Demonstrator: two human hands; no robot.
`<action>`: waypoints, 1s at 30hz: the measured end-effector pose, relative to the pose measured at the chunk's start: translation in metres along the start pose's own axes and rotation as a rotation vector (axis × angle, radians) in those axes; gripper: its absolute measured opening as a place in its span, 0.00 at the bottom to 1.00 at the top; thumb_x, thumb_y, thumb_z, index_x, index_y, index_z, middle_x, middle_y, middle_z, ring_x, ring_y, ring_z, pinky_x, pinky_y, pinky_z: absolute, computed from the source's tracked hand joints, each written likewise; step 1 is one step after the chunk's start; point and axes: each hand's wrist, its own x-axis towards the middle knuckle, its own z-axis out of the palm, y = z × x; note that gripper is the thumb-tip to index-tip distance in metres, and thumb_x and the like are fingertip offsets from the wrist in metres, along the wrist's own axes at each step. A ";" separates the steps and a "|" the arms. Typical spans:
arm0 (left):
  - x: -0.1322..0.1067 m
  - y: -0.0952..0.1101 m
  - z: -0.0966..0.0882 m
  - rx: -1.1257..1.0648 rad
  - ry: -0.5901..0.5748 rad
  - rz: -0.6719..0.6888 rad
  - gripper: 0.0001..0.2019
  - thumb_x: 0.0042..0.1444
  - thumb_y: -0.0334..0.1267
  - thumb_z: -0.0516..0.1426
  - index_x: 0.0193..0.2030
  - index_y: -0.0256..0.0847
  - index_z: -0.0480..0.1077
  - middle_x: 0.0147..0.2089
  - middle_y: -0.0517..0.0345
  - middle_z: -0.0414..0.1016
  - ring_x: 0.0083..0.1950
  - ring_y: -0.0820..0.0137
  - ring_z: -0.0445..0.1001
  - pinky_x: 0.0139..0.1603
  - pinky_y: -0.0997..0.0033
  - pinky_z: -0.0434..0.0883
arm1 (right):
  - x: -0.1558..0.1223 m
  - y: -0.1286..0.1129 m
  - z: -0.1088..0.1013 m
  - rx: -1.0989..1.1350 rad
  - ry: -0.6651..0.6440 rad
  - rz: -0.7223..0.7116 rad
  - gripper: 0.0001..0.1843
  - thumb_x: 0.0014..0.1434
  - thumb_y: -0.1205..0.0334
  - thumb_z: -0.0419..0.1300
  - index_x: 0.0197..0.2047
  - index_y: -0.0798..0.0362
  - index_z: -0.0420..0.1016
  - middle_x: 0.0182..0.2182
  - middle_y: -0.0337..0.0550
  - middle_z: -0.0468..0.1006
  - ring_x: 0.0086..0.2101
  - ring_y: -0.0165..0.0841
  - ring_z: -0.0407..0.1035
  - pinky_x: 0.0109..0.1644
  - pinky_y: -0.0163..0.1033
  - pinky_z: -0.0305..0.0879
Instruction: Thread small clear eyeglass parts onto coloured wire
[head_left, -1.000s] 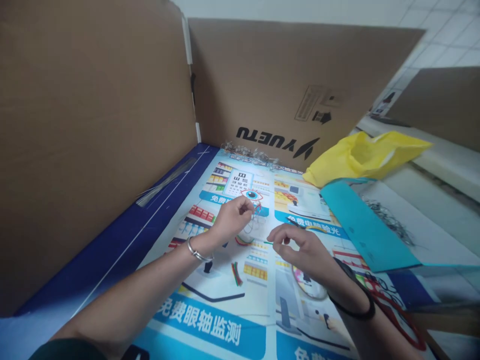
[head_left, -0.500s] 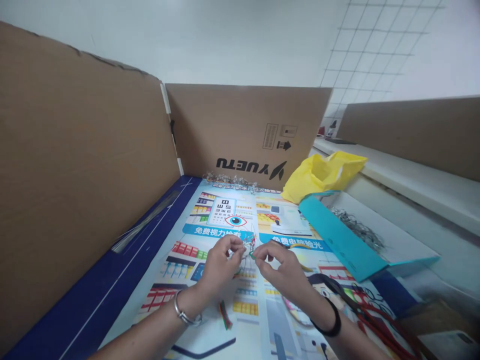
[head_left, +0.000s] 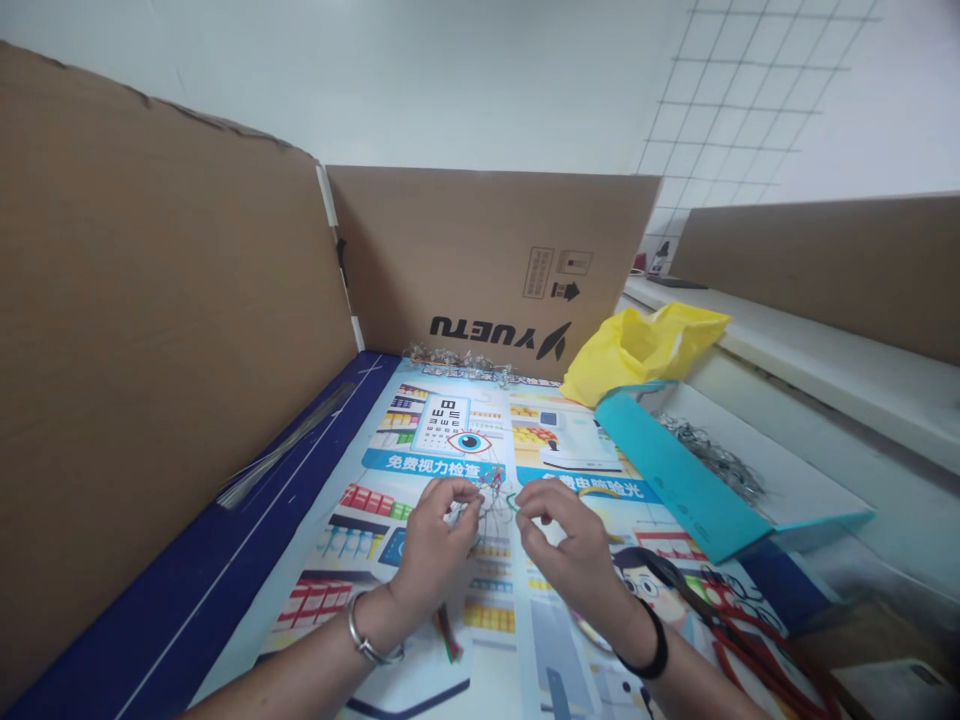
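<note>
My left hand (head_left: pixel 435 545), with a silver bangle on the wrist, pinches a bundle of thin wires (head_left: pixel 491 500) with small coloured tips, held just above a printed poster (head_left: pixel 442 465) on the table. My right hand (head_left: pixel 566 545), with a black band on the wrist, pinches a thin green piece at the same bundle from the right. The two hands are close together, fingertips almost meeting. A short red and green strip (head_left: pixel 448 632) lies on the poster under my left wrist.
Cardboard walls (head_left: pixel 172 330) stand at the left and back. A yellow plastic bag (head_left: pixel 645 345) and a teal box lid (head_left: pixel 667 470) holding grey wire pieces lie at the right. Clear small parts (head_left: pixel 457 362) line the back wall. Red loops (head_left: pixel 757 640) lie at the lower right.
My hands have drawn together from apart to nearly touching at the wire bundle. The view tilted up a second ago and has since held almost steady.
</note>
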 end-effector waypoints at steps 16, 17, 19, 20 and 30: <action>0.002 0.004 -0.003 -0.033 0.023 -0.076 0.04 0.53 0.36 0.53 0.33 0.42 0.69 0.35 0.59 0.75 0.37 0.67 0.72 0.39 0.66 0.69 | 0.008 0.000 -0.006 0.126 0.071 0.236 0.07 0.48 0.72 0.54 0.22 0.52 0.66 0.27 0.41 0.72 0.30 0.32 0.68 0.29 0.35 0.63; 0.001 0.004 -0.003 -0.030 0.021 -0.072 0.04 0.53 0.36 0.53 0.33 0.42 0.69 0.34 0.58 0.74 0.37 0.67 0.72 0.39 0.66 0.68 | 0.007 -0.001 -0.004 0.116 0.061 0.223 0.07 0.47 0.73 0.54 0.22 0.52 0.66 0.27 0.41 0.72 0.30 0.32 0.68 0.29 0.34 0.63; 0.001 0.005 -0.002 -0.019 0.022 -0.064 0.04 0.53 0.36 0.53 0.33 0.42 0.69 0.34 0.59 0.74 0.37 0.67 0.72 0.40 0.66 0.68 | 0.004 -0.004 0.000 0.086 0.022 0.169 0.08 0.46 0.74 0.53 0.22 0.52 0.66 0.27 0.41 0.73 0.31 0.32 0.68 0.29 0.34 0.63; 0.000 0.006 -0.002 -0.013 0.015 -0.059 0.04 0.53 0.36 0.53 0.33 0.42 0.69 0.34 0.59 0.74 0.37 0.67 0.71 0.40 0.66 0.68 | 0.003 -0.005 0.003 0.067 -0.002 0.130 0.08 0.45 0.75 0.53 0.22 0.52 0.66 0.27 0.41 0.73 0.32 0.33 0.69 0.30 0.35 0.63; -0.006 0.010 0.003 0.002 0.036 0.005 0.04 0.53 0.32 0.53 0.33 0.41 0.68 0.33 0.59 0.73 0.37 0.68 0.71 0.39 0.67 0.69 | -0.009 0.008 0.023 -0.113 -0.079 -0.025 0.08 0.49 0.75 0.52 0.25 0.51 0.64 0.28 0.42 0.73 0.33 0.33 0.67 0.38 0.39 0.65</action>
